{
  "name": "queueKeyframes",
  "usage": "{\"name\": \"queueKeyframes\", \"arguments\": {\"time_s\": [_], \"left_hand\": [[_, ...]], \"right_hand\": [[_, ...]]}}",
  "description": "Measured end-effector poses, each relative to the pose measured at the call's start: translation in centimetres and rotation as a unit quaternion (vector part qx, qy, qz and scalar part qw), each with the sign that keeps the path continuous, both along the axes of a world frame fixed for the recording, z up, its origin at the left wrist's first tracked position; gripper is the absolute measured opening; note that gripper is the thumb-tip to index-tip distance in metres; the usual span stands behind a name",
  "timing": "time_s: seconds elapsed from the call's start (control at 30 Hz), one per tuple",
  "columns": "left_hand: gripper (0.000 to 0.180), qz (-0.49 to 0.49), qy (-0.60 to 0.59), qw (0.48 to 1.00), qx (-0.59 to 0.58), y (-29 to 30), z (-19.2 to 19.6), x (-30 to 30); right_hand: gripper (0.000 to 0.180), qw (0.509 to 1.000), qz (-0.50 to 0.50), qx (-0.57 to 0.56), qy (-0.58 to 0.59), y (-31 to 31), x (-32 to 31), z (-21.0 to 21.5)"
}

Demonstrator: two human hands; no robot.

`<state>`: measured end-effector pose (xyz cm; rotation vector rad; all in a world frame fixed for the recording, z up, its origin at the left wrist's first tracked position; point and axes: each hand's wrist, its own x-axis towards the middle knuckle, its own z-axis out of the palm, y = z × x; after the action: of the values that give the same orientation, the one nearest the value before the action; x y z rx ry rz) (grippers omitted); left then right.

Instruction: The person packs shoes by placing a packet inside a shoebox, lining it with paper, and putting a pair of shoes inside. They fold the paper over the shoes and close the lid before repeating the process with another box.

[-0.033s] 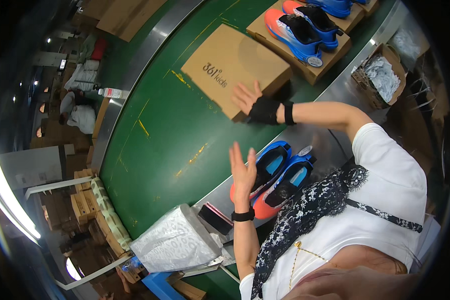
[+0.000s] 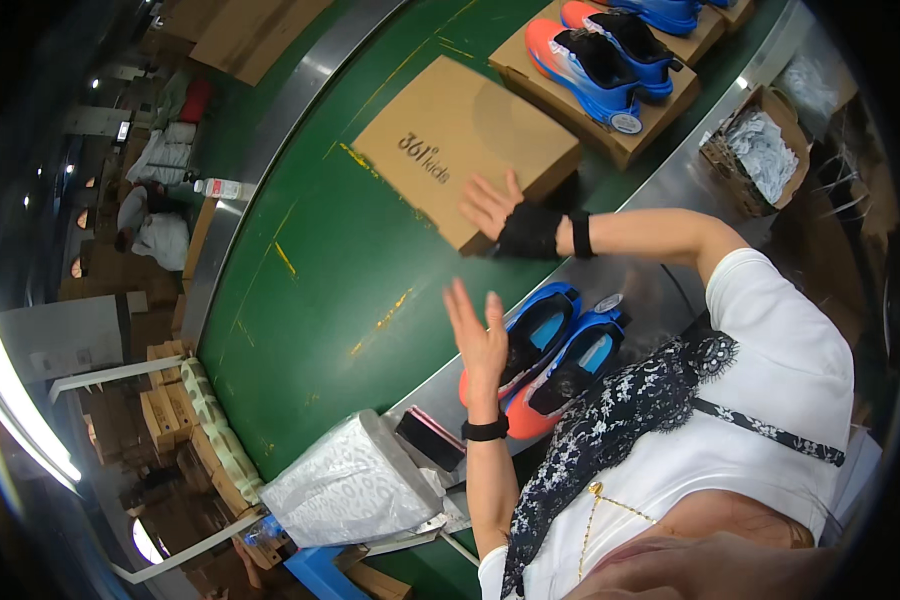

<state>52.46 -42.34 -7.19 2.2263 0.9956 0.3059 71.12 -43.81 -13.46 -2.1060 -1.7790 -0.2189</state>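
Note:
A closed brown cardboard shoe box [image 2: 470, 130] lies on the green belt [image 2: 320, 270]. My right hand [image 2: 505, 215], in a black fingerless wrist wrap, rests on the box's near edge with its fingers spread. My left hand [image 2: 480, 345], a black band at its wrist, is held open above the belt's edge, apart from the box. Beside it, a pair of blue and coral children's sneakers [image 2: 560, 350] with black linings stands on the metal ledge. A round tag hangs at the heel of one shoe. Neither hand grips anything.
More sneakers [image 2: 590, 70] stand on brown boxes farther along the belt. An open carton of crumpled paper [image 2: 760, 150] is at the right. A silvery plastic bag [image 2: 350, 480] and a dark phone-like slab [image 2: 430, 437] lie near my left forearm. A bottle [image 2: 220, 187] stands on the far rail.
The shoe box has shifted slightly to the left along the belt, with my right hand still on it. My left hand has moved a little left and up. The sneakers beside me have stayed put.

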Motion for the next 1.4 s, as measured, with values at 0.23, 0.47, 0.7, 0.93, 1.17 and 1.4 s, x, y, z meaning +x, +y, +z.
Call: {"name": "queueKeyframes", "arguments": {"time_s": [0.23,0.47,0.7,0.93,1.17,1.4], "left_hand": [[0.053,-0.033,-0.018,0.998,-0.055,2.6,-1.6,-0.7],[0.045,0.055,0.234,0.967,0.081,5.1,-4.3,-7.2],[0.036,0.060,0.101,0.991,0.059,5.7,-5.9,-9.4],[0.025,0.176,-0.115,0.967,0.147,3.0,-5.8,-12.3],[0.059,0.351,0.122,0.914,0.163,0.6,-9.4,-23.4],[0.070,0.350,0.337,0.869,0.092,-2.2,-14.1,-27.9]], "right_hand": [[0.073,0.847,0.057,0.220,0.481,-5.4,-1.1,13.0],[0.059,0.643,-0.241,0.238,0.687,-13.8,5.8,2.2],[0.031,0.909,-0.393,0.140,0.021,-34.4,26.3,-3.8],[0.030,0.904,-0.400,-0.086,0.125,-38.5,28.8,-11.1],[0.039,0.871,-0.446,-0.206,0.022,-42.2,32.4,-12.8],[0.041,0.880,-0.438,0.156,0.093,-29.0,24.7,-1.7]]}}
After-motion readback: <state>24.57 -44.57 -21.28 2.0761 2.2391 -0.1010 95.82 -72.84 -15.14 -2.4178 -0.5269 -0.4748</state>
